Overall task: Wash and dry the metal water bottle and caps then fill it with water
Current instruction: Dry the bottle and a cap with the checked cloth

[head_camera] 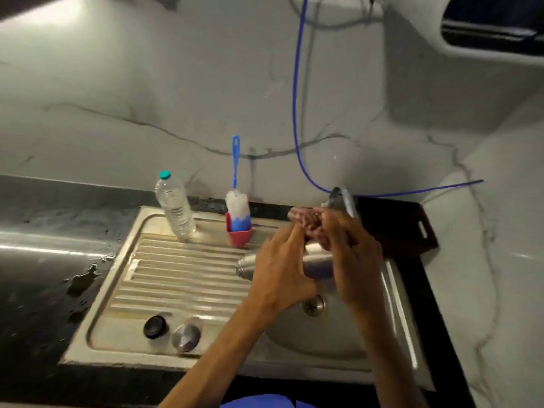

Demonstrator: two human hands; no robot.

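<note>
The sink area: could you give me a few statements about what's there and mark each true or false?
1. The metal bottle is held on its side over the sink. True.
2. The bottle brush lies flat on the drainboard. False: it stands upright in a red cup.
3. Two caps, the black cap and the silver cap, sit on the drainboard. True.
4. The plastic bottle has a red cap. False: its cap is teal.
</note>
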